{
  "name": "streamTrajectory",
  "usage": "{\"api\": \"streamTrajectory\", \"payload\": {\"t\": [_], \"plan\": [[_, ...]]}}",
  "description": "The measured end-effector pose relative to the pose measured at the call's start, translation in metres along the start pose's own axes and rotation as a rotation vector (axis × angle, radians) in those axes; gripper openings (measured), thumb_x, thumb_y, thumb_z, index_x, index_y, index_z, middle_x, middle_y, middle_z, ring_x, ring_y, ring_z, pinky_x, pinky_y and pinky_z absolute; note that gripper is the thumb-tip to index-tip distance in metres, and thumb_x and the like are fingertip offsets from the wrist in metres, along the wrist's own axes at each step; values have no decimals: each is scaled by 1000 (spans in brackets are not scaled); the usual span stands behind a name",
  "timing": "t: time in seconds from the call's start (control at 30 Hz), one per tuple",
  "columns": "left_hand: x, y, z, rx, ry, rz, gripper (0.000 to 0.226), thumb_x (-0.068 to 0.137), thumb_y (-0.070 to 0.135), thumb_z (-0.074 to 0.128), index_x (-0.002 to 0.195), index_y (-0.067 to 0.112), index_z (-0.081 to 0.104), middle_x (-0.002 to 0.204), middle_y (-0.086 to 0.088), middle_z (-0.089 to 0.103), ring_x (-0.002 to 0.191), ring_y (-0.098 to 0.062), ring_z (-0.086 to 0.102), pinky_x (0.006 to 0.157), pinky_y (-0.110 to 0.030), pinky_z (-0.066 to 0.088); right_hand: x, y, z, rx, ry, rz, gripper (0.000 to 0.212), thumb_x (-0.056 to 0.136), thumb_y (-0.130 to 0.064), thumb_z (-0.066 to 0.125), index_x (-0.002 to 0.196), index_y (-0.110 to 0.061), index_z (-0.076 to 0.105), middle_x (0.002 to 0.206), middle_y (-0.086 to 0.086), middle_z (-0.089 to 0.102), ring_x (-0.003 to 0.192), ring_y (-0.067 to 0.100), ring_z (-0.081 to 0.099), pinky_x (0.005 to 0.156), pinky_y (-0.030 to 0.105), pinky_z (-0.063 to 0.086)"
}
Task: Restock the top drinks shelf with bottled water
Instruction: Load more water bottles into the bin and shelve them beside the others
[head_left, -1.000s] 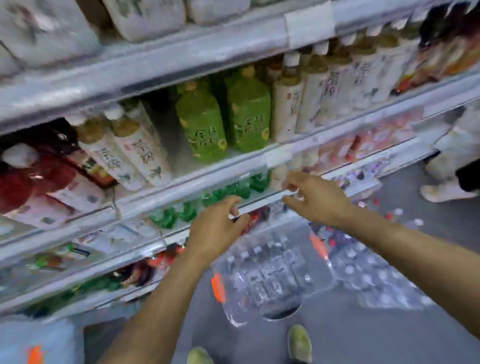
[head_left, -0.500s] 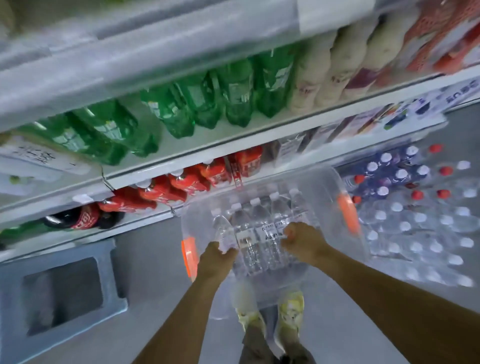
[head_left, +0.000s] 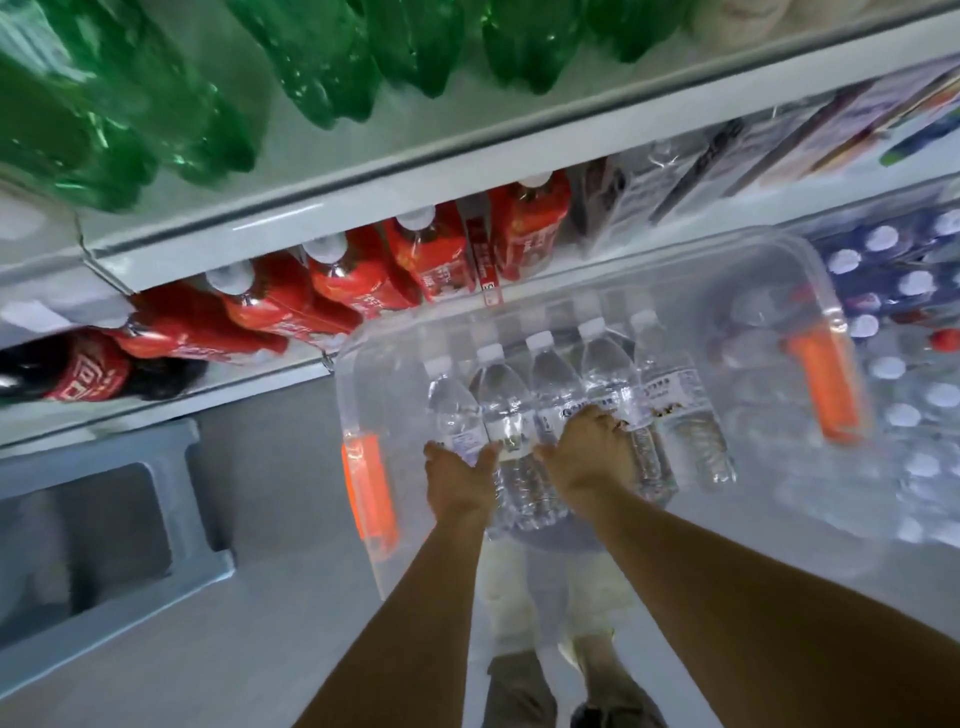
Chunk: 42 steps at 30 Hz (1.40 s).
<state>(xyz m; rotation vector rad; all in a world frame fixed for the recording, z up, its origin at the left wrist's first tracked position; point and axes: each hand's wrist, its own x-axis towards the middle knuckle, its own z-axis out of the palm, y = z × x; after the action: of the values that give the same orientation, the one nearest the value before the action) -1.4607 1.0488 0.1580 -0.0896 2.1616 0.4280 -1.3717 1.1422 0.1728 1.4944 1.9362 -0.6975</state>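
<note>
Plastic, clear, with orange handles: a storage bin (head_left: 363, 395) low in front of the shelving. Holds five clear water bottles (head_left: 550, 384) with white caps, lying side by side, caps toward the shelves. Wrapped around the leftmost bottle, the left hand (head_left: 460, 480), thumb on one side, fingers on the other. Pressed over the middle bottles, the right hand (head_left: 589, 452), fingers hooked round them. Above, red-labelled drink bottles (head_left: 431, 254) and green plastic bottles (head_left: 322, 67). At right, shrink-wrapped bottle packs (head_left: 909, 415); at left, a grey plastic crate (head_left: 171, 493).
</note>
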Motion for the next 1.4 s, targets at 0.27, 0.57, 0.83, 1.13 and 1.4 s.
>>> {"api": "streamTrajectory", "payload": {"t": [0.27, 0.57, 0.83, 1.13, 1.4], "plan": [[-4, -3, 1, 54, 24, 39, 70, 94, 39, 63, 139, -3, 31, 139, -23, 50, 125, -42, 51, 99, -43, 43, 6, 14, -11, 97, 45, 12, 48, 81, -36, 74, 112, -7, 50, 103, 7, 62, 91, 25, 60, 68, 33, 47], [-20, -4, -6, 28, 67, 108, 69, 93, 41, 61, 139, -2, 33, 138, -21, 50, 125, -40, 51, 101, -43, 41, -2, 17, -13, 63, 0, -103, 34, 92, -24, 64, 117, -3, 53, 111, 12, 61, 102, 25, 60, 81, 33, 50], [-15, -8, -8, -36, 58, 100, 62, 91, 44, 62, 131, 3, 38, 126, -17, 60, 111, -38, 60, 96, -46, 49, 4, 10, 21, 336, -22, -25, 88, 82, -23, 77, 146, -1, 22, 139, 19, 47, 127, 34, 50, 103, 38, 47], [-51, 3, -33, -219, -54, 74, 80, 65, 63, 67, 126, 14, 56, 117, -7, 68, 103, -30, 67, 91, -44, 55, -22, 34, -36, 897, -354, 29, 20, 72, -10, 79, 86, -19, 68, 95, 3, 74, 82, 13, 68, 72, 24, 53], [-149, 24, -92, -657, -357, 15, 46, 73, 40, 75, 112, 17, 69, 99, -7, 76, 95, -27, 72, 93, -45, 56, -111, 55, -128, 1136, -713, -147, 50, 72, -6, 64, 121, 3, 63, 122, 17, 68, 119, 34, 60, 109, 54, 39]]}}
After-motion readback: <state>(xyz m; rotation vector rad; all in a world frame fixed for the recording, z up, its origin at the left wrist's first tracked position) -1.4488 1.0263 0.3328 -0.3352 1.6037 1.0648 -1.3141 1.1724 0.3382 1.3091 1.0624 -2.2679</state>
